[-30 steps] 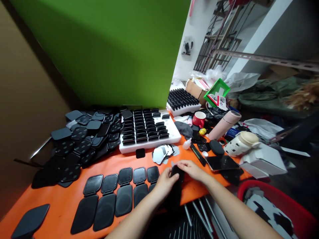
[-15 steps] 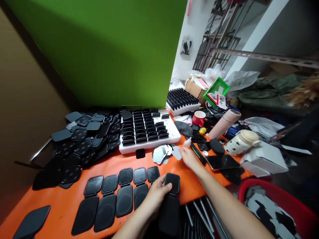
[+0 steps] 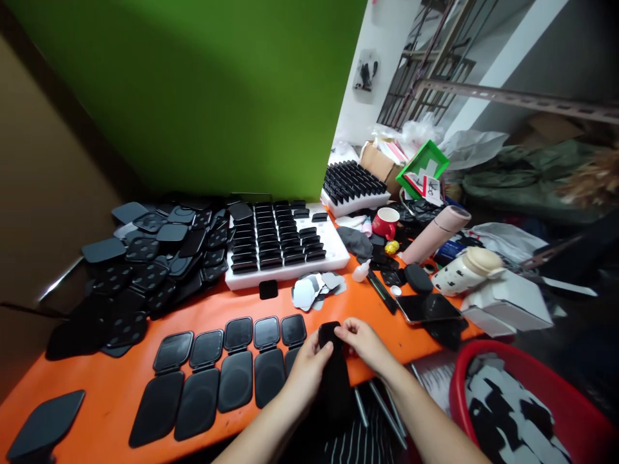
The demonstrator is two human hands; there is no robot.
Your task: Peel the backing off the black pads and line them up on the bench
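A black two-part folding panel (image 3: 334, 377) is held upright near the table's front edge. My left hand (image 3: 309, 362) is closed round its left side, thumb on its face. My right hand (image 3: 360, 340) has its fingertips pinched at the panel's upper right edge; anything thin between them is too small to see. Left of my hands, similar folding panels (image 3: 235, 381) lie opened in a row, smaller halves at the far side. Beyond my hands lies a loose pile of pale grey and white sheets (image 3: 314, 290), with a small black square (image 3: 268, 289) beside it.
A white foam tray (image 3: 285, 274) holds rows of black pieces at the back. Many black panels (image 3: 159, 258) are heaped at left. To the right are a dropper bottle (image 3: 361, 270), phone (image 3: 428, 308), red mug (image 3: 385, 223), pink flask (image 3: 438, 232) and red tub (image 3: 459, 386) of cut-offs.
My right hand has left the sheet pile and come back to the folding panel. The pale sheet it held is out of its fingers. My left hand still holds the panel.
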